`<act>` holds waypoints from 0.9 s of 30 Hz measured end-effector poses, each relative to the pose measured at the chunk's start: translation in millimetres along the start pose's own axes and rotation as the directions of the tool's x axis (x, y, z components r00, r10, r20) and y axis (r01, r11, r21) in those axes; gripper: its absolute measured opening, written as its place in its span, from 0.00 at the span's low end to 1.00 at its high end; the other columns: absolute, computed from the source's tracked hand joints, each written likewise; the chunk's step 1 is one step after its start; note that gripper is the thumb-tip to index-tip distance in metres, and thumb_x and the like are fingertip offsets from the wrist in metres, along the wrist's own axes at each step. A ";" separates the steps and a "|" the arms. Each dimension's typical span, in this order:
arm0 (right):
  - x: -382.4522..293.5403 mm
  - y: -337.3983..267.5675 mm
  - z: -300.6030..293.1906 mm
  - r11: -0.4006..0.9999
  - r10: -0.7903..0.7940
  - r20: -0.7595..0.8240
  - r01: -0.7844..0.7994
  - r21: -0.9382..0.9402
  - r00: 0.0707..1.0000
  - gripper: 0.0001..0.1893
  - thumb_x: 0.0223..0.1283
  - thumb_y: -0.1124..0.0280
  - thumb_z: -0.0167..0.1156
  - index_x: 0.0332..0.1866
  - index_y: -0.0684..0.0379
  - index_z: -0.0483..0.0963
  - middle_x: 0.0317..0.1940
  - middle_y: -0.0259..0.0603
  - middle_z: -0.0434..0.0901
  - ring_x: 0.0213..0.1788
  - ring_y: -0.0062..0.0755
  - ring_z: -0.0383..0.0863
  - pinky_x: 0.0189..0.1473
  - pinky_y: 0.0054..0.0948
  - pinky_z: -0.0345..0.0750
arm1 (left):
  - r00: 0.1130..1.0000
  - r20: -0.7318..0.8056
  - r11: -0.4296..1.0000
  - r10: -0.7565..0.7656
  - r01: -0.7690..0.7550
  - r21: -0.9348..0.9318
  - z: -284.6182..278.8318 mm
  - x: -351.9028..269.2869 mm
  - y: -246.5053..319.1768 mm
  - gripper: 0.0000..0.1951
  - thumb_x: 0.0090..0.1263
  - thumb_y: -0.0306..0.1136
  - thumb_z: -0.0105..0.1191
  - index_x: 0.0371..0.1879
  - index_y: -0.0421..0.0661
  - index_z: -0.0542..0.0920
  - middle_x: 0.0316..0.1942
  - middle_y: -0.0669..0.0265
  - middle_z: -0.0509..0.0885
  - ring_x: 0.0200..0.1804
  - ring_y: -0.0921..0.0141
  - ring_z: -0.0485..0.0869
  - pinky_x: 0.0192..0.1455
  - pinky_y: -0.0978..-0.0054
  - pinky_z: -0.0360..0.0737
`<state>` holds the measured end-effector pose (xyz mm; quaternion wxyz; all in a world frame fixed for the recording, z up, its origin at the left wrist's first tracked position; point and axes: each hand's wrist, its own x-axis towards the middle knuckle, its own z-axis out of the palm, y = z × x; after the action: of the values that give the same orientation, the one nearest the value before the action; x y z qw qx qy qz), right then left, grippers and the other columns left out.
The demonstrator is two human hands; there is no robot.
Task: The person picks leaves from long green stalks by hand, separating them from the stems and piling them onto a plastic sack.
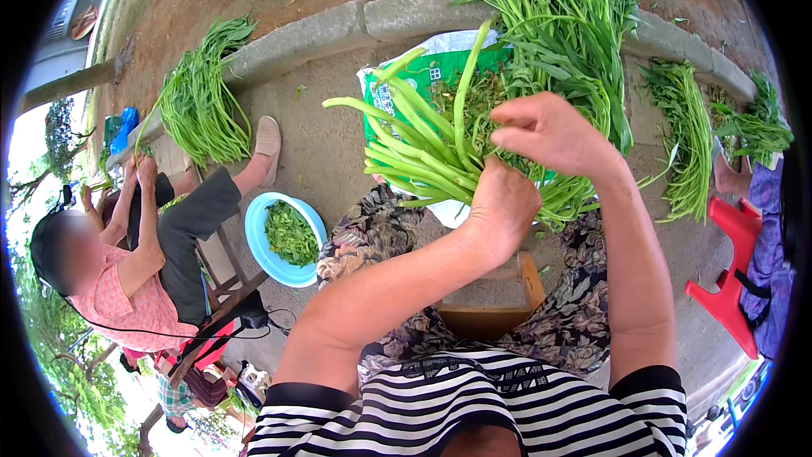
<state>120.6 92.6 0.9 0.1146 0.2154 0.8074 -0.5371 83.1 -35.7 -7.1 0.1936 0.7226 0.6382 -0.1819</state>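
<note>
A bundle of thick green vegetable stems (pixel 419 146), likely water spinach, fans out to the upper left from my left hand (pixel 507 203), which is closed around it. Just above and to the right is my right hand (pixel 552 133), its thumb and forefinger slightly apart with nothing visible between them. Its other fingers are partly hidden. Beneath both hands lies a green and white printed sack (pixel 374 86) with loose leaf scraps on it. A large heap of leafy greens (pixel 558 32) covers the sack's right side and reaches over the stone kerb.
A light blue basin (pixel 255 216) of leaves stands left of my knees. A seated person (pixel 127 266) handles stems further left, near another greens pile (pixel 203 95). The stone kerb (pixel 304 35) curves ahead. Rightward are more greens (pixel 685 139) and a red plastic stool (pixel 729 266).
</note>
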 end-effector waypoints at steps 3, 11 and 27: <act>-1.0 4.4 18.8 0.993 -0.089 0.039 0.085 0.086 0.995 0.20 0.48 0.64 0.61 0.45 0.65 0.73 0.35 0.48 0.81 0.40 0.29 0.79 0.44 0.27 0.74 | 0.976 -0.218 0.995 -0.012 0.033 0.097 10.5 0.4 4.0 0.07 0.53 0.28 0.51 0.28 0.47 0.83 0.26 0.67 0.82 0.35 0.68 0.80 0.39 0.67 0.70; 6.1 10.6 6.3 0.968 -0.107 0.359 0.014 0.250 0.927 0.12 0.46 0.68 0.57 0.33 0.66 0.72 0.17 0.40 0.74 0.21 0.24 0.67 0.28 0.25 0.68 | 0.992 0.119 0.999 0.036 -0.039 0.023 -3.0 -3.5 17.7 0.08 0.53 0.28 0.52 0.29 0.48 0.84 0.29 0.69 0.83 0.39 0.69 0.80 0.40 0.70 0.69; -5.0 -9.1 32.1 0.979 -0.102 -0.091 0.084 -0.187 0.991 0.12 0.41 0.76 0.49 0.34 0.67 0.72 0.21 0.59 0.74 0.30 0.58 0.76 0.36 0.49 0.71 | 0.980 -0.201 0.992 -0.001 0.026 0.122 15.6 -2.8 12.2 0.11 0.56 0.32 0.49 0.36 0.48 0.83 0.44 0.65 0.79 0.53 0.62 0.72 0.52 0.59 0.67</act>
<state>119.2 59.1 -2.2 0.0680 0.1927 0.8673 -0.4540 94.6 -47.4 -18.5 0.0816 0.7435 0.6469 -0.1487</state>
